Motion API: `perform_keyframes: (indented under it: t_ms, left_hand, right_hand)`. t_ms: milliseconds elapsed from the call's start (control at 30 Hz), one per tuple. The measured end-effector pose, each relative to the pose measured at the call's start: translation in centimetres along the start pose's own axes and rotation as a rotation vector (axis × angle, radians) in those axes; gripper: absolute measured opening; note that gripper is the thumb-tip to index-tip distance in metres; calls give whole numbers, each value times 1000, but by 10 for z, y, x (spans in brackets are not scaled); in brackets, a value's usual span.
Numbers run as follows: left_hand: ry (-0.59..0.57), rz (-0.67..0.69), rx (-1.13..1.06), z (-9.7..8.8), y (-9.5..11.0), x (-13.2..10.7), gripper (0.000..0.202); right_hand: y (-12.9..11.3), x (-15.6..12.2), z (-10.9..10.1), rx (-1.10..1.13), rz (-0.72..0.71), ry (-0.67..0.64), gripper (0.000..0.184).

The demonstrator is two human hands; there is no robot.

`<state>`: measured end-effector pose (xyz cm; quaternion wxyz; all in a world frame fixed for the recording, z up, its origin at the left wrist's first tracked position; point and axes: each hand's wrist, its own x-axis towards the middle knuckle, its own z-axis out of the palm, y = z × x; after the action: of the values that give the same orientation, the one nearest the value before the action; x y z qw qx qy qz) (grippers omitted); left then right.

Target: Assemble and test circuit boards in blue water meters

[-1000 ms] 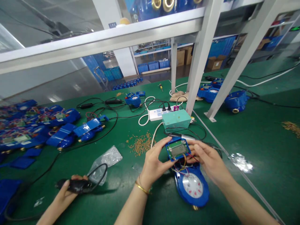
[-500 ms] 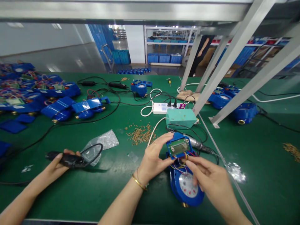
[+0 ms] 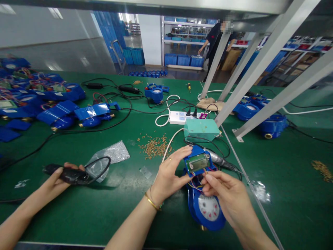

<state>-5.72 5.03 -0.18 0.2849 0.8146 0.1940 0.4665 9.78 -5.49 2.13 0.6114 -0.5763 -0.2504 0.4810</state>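
Observation:
My left hand (image 3: pixel 170 172), with a gold bracelet at the wrist, grips the tilted-up blue display housing of a water meter (image 3: pixel 191 205) between thumb and fingers. In that housing sits a green circuit board (image 3: pixel 191 166) with a small LCD showing faint characters. Below the board, the fingertips of my right hand (image 3: pixel 225 192) are pinched on thin coloured wires (image 3: pixel 205 172); the exact grip is partly hidden. The meter's round dial faces up, partly behind my right hand. At left, another person's hand (image 3: pixel 58 177) holds a black handheld device (image 3: pixel 70 175) with a looped cable.
Brass screws (image 3: pixel 154 147) lie loose beside a plastic bag (image 3: pixel 114 154). Behind the meter are a teal box (image 3: pixel 201 130), a power strip (image 3: pixel 178 117) and an electric screwdriver (image 3: pixel 218 159). Blue meters (image 3: pixel 93 113) crowd the left; metal posts (image 3: pixel 262 73) rise at right. A person (image 3: pixel 214 41) stands beyond.
Characters now show on the LCD, which looked blank before. My right fingers have drawn closer together at the wires. The background person has come further into view as the camera tilted slightly.

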Motion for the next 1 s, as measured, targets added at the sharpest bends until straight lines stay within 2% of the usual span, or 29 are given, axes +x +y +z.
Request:
perform_keyframes:
  t_ms: [267, 533, 800, 1000]
  left_hand:
    - [35, -31, -33, 3, 1, -1, 59]
    - [59, -88, -57, 7, 1, -4, 60]
    - [-2, -222, -80, 4, 4, -5, 63]
    - [26, -310, -239, 8, 5, -6, 62]
  right_hand:
    - [0, 1, 0, 26, 21, 28, 34]
    - [0, 3, 0, 52, 36, -4, 34]
    - [9, 5, -8, -149, -56, 20, 37]
    - [1, 5, -2, -130, 21, 22, 45]
